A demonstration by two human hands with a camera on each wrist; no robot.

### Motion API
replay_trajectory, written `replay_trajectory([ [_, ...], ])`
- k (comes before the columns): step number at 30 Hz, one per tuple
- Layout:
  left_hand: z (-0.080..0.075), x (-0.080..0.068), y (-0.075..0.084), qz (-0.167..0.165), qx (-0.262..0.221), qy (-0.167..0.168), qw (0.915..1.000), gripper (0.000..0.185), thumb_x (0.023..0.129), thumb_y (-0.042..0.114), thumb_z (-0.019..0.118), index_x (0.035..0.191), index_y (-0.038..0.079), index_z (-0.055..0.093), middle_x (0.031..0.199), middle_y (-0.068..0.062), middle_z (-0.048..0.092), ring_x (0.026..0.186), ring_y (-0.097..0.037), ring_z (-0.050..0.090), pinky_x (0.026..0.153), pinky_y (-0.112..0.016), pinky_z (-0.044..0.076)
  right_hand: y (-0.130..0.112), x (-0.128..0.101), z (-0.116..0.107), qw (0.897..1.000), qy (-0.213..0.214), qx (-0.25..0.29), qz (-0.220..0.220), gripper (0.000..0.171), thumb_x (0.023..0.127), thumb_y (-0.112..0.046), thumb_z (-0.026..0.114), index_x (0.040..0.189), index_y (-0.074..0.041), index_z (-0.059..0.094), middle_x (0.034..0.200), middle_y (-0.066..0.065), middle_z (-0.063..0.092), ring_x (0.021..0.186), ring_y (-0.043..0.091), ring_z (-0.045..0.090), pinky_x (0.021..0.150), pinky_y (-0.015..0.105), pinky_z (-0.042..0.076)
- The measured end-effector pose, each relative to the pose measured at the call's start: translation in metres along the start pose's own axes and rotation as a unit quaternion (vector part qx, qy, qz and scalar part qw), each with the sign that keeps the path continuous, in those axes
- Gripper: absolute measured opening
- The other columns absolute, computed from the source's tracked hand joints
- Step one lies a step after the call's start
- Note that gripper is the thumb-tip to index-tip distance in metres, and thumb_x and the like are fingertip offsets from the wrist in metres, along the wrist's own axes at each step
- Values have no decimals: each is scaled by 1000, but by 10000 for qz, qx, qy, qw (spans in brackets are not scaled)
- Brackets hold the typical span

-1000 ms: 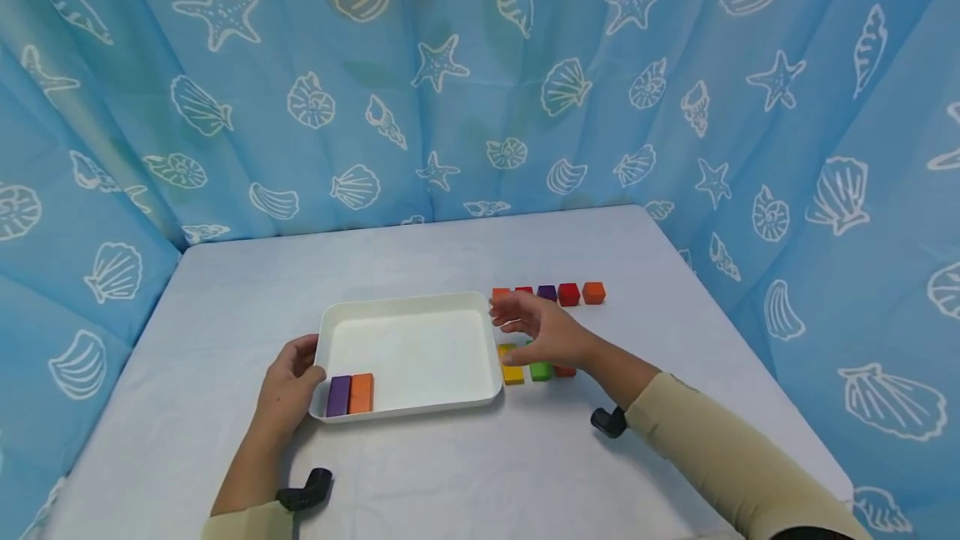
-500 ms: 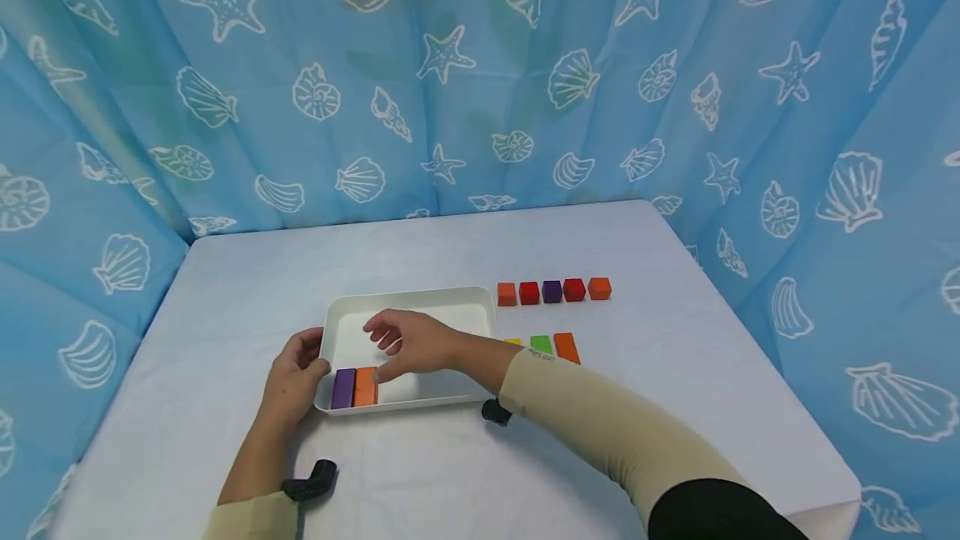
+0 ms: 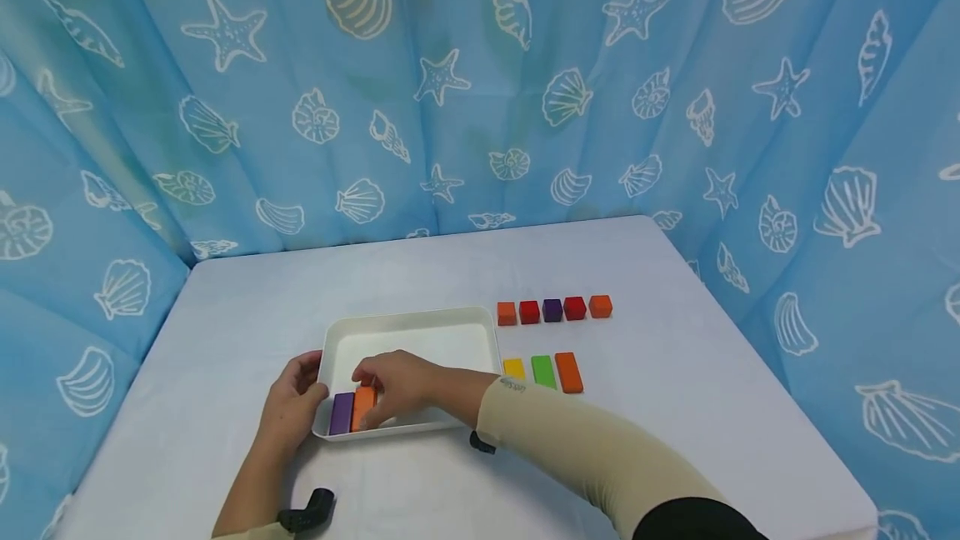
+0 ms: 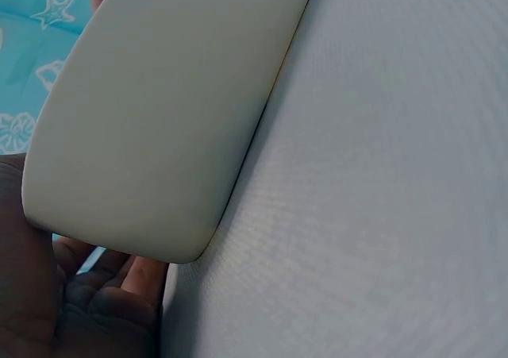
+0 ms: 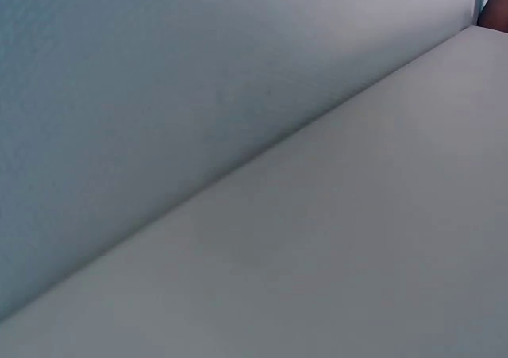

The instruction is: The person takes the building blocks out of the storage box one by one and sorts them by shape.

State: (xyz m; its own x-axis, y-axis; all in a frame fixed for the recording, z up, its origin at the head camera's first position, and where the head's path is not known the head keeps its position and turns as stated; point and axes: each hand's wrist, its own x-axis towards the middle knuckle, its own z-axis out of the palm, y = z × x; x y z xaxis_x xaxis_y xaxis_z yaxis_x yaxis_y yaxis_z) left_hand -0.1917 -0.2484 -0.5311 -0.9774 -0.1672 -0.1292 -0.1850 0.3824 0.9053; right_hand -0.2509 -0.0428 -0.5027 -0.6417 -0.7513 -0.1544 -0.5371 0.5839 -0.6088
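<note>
A shallow white tray (image 3: 420, 320) lies on the white-covered table. My left hand (image 3: 291, 407) holds its left side, thumb at the rim; the left wrist view has this hand (image 4: 103, 302) against the end of the tray (image 4: 151, 120). Inside the tray's near left corner, a purple block (image 3: 341, 413) and an orange block (image 3: 363, 407) lie side by side. Reaching in from the right, my right hand (image 3: 405, 386) pinches the orange block between thumb and fingers at its two ends. Only the tray's outer wall (image 5: 317, 239) fills most of the right wrist view, without the right hand's fingers.
Behind the tray's right end runs a row of small cubes in orange, red (image 3: 529, 312) and purple (image 3: 552, 310). Nearer, yellow (image 3: 513, 368), green (image 3: 543, 371) and orange oblong blocks (image 3: 569, 372) lie beside the tray, close to my right forearm. A blue shell-patterned curtain (image 3: 465, 123) surrounds the table.
My right hand has moved left from the oblong blocks at the tray's right, across the tray, then down onto the orange block inside. The left hand stays at the tray's left side.
</note>
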Motion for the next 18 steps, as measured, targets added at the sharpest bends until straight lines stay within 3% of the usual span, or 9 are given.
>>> replay_trajectory([
  [8, -1, -2, -3, 33, -77, 21, 10000, 59, 98, 2, 51, 157, -1, 40, 158, -24, 46, 149, -41, 41, 121, -57, 35, -4, 0, 5, 9976, 4, -679, -154, 68, 83, -36, 92, 140, -9, 67, 117, -6, 70, 102, 4, 61, 95, 16, 49],
  [18, 1, 1, -3, 35, -78, -20, 10000, 60, 99, 2, 51, 158, 0, 39, 159, -24, 45, 150, -42, 40, 121, -58, 35, -7, 0, 1, 9922, 30, -1222, -252, 60, 83, -36, 92, 132, -8, 72, 103, -6, 62, 88, 4, 53, 78, 12, 45],
])
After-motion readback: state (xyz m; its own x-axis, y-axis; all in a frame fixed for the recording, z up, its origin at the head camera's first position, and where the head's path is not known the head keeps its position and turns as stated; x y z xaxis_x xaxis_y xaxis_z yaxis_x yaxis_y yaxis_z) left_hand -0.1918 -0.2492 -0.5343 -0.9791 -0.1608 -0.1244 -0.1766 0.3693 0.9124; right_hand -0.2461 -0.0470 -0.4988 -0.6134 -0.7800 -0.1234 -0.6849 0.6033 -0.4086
